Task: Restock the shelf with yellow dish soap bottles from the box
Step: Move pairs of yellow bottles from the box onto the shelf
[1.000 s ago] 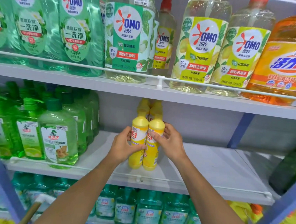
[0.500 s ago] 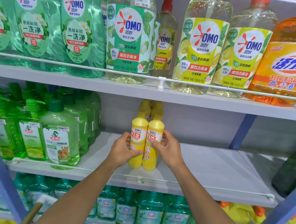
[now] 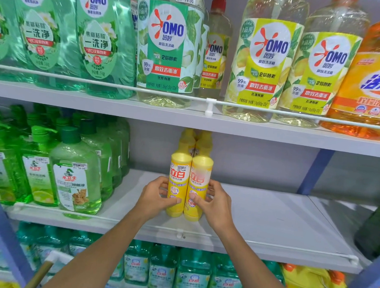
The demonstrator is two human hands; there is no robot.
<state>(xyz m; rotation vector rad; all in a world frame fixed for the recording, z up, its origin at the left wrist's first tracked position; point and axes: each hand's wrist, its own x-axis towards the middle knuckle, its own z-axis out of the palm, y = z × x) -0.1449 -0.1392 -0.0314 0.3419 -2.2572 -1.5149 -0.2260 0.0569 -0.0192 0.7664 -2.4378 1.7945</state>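
Head cam: L hand (image 3: 153, 197) grips left bottle (image 3: 179, 176), R hand (image 3: 214, 203) grips right bottle (image 3: 199, 180). Both upright on shelf (image 3: 269, 215), unchanged vs. earlier.

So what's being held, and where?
The left hand grips the left yellow bottle around its lower body; the right hand likewise the right yellow bottle.

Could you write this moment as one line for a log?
left hand: grips left yellow bottle | right hand: grips right yellow bottle | both upright on middle shelf
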